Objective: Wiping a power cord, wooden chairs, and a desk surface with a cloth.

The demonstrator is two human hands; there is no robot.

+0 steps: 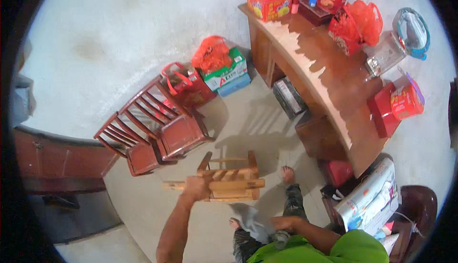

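My left hand point(196, 188) is closed around the top rail of a light wooden slat-back chair point(237, 184), near the rail's left end. The chair stands on the floor in front of my feet, its seat partly hidden beneath the backrest. A grey cloth point(252, 220) hangs from my right hand point(284, 223), which is close to my body above my legs. The fingers of that hand are partly hidden. A grey rounded object point(281, 238) shows just below it, too unclear to name.
Two red-brown wooden chairs point(182, 134) stand at the left, near bags and a green carton point(225, 70) by the wall. At right is a brown desk point(322, 48) with ragged surface edging, bearing boxes and red bags. A black box point(289, 97) sits beneath it.
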